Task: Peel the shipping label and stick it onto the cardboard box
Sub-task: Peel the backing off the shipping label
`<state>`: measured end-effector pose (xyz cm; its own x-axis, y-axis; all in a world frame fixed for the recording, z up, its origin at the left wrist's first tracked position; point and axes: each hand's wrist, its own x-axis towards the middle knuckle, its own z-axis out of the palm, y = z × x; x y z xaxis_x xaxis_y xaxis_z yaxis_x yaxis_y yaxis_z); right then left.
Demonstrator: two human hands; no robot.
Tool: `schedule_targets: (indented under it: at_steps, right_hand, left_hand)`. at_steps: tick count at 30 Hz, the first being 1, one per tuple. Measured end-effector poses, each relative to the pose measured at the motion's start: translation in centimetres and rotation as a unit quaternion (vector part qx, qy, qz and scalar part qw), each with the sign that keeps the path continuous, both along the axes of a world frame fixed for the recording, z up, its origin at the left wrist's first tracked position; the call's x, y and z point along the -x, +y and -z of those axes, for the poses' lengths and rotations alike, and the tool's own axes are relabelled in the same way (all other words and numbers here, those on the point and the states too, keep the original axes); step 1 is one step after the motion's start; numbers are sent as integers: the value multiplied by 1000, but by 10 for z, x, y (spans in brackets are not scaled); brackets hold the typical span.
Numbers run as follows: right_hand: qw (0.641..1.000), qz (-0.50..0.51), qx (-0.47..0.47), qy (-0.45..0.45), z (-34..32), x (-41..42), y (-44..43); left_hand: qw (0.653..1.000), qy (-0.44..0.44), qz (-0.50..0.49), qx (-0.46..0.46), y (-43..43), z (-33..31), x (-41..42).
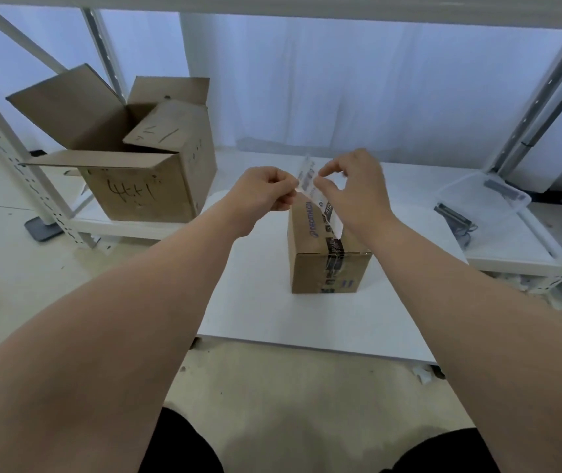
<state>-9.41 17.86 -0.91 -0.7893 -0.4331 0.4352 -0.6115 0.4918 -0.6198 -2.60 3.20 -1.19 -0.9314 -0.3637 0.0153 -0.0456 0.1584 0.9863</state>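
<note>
Papery label (307,178) in hands (265,190) (353,186), taped cardboard box (308,268)

soft backlit daylight, slight blur, curved edges.

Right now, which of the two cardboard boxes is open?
The bigger box at the left, with writing on its front: its top flaps are open. The small box in the middle is taped shut.

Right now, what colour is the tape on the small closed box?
Black tape, best in the head view.
</note>
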Motion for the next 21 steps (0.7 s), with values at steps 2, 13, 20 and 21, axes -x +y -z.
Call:
schedule_targets:
  at_steps: [2, 13, 20, 21]
  right_hand:
    - [984, -71, 95, -131, -4, -10, -6]
    - [939, -126, 176, -266, -4, -6, -3]
    - [925, -143, 180, -303, -5, -2, 4]
    - [925, -142, 182, -303, -5, -2, 4]
  left_hand:
    - [1000, 14, 8, 8, 4, -2, 0]
    - [999, 36, 29, -17, 1, -7, -3]
    - [996, 14, 80, -31, -2, -8, -6]
    - [996, 15, 82, -33, -2, -9, -6]
